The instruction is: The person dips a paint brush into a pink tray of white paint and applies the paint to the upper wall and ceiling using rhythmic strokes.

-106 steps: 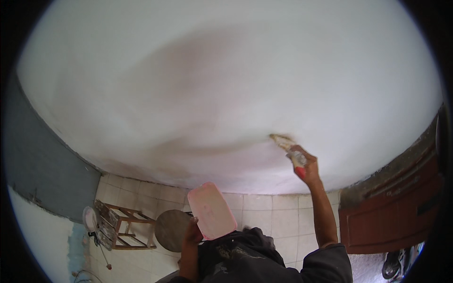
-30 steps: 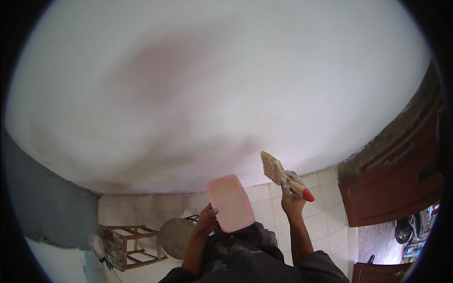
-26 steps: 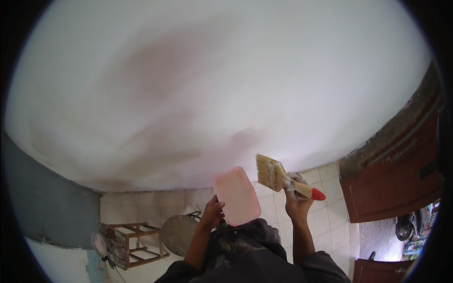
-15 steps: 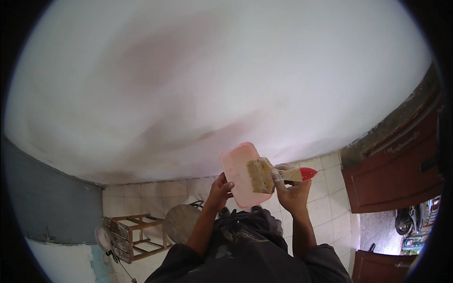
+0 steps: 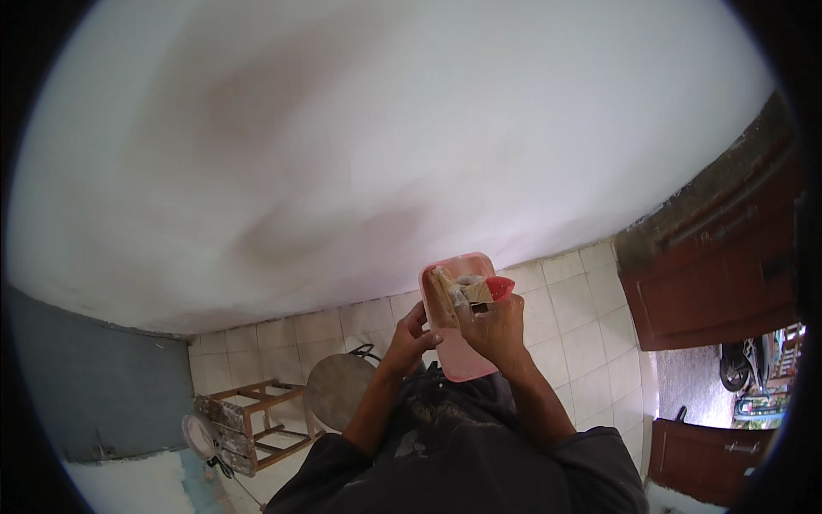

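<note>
My left hand [image 5: 411, 341] is closed on the left side of a pink rectangular plastic tub [image 5: 467, 366], thumb over its rim. A wide paintbrush [image 5: 454, 289] with a pale wooden handle and a red end is gripped in my right hand [image 5: 497, 331]. The brush head lies over the far half of the tub, bristles turned down into it; how deep they reach is hidden. Whitish paint smears show on the brush. Both hands are in front of my dark, paint-spotted shirt.
A white wall [image 5: 411, 128] with darker patches rises ahead. Left are a wooden stool frame [image 5: 265, 420], a round grey disc [image 5: 342, 390] and a grey panel [image 5: 94, 377]. Pale floor tiles [image 5: 565, 313] run along the wall. A red-brown door [image 5: 711, 283] stands right, a motorbike [image 5: 743, 364] beyond.
My right hand has moved left and turned the brush, bringing its bristles down into the tub. The tub has shifted slightly right with my left hand.
</note>
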The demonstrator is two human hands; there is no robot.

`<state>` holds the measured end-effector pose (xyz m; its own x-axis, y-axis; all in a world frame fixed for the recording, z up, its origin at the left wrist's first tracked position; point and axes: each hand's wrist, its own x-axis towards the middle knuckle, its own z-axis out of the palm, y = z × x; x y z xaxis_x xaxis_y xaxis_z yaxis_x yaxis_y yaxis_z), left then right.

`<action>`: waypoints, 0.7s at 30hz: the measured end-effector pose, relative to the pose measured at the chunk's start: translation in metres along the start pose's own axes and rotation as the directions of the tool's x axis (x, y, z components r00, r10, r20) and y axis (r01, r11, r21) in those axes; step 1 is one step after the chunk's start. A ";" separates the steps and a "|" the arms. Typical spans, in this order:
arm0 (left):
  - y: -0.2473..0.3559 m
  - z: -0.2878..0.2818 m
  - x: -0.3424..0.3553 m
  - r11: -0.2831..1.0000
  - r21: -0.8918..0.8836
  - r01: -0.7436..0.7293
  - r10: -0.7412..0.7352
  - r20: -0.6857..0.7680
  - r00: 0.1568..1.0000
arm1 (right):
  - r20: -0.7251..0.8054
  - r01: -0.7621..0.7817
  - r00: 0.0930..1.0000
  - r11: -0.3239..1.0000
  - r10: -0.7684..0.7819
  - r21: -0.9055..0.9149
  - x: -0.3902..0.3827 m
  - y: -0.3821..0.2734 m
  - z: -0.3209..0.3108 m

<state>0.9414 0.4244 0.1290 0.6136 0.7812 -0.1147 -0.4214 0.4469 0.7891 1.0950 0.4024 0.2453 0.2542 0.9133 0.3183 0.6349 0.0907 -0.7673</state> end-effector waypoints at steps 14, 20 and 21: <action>-0.014 -0.034 -0.033 0.978 -0.209 0.006 -0.014 -0.039 0.999 | -0.042 -0.148 0.987 0.975 0.157 0.164 -0.051 -0.003 0.020; -0.006 -0.012 -0.033 0.985 -0.168 -0.029 0.006 -0.140 0.990 | 0.125 -0.149 0.982 0.987 0.141 0.059 -0.051 0.008 0.013; -0.010 -0.009 -0.031 0.985 -0.169 -0.039 0.013 -0.153 0.988 | 0.205 -0.242 0.954 0.965 0.218 0.100 -0.048 0.011 0.003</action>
<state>0.9211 0.3995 0.1192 0.4986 0.8446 -0.1952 -0.5522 0.4830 0.6796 1.0877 0.3603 0.2201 0.2315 0.9726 0.0225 0.4784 -0.0937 -0.8731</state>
